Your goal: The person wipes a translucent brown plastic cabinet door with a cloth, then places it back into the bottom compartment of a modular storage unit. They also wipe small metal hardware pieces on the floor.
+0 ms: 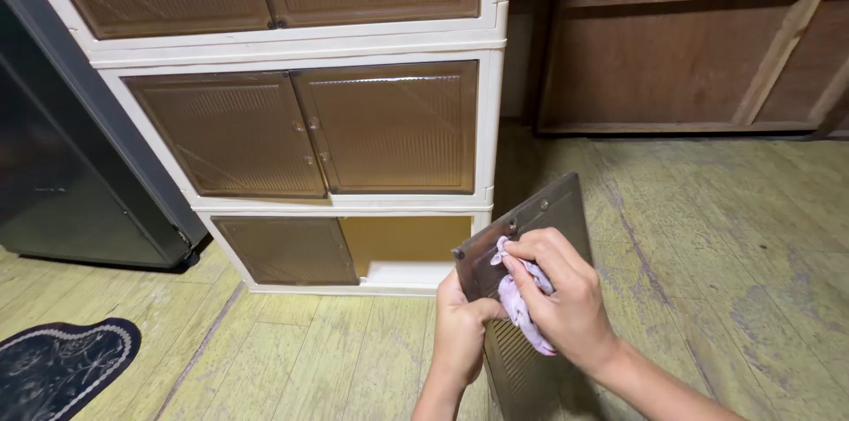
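Two hands busy | left hand (462,332) grips brown panel (539,226) edge | right hand (557,293) presses pink cloth (522,306) onto it

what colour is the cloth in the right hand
Pale lilac-pink crumpled cloth, pressed on the translucent brown door panel; head view shows it best.

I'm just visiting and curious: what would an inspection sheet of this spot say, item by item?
Surface: worn yellow-green wooden plank floor, scuffed and stained.
Job's things: translucent brown ribbed plastic door panel, detached and upright on the floor; pale pink crumpled cloth pressed against its face.
Clutter: dark oval patterned mat at lower left.
Hands: left hand steadies the panel's edge; right hand grips the cloth in its fingers.
Cables: nothing seen.
Surroundings: cream stacked plastic cabinet with brown doors, bottom right bay open; dark appliance at left; brown wooden wall panelling at right.
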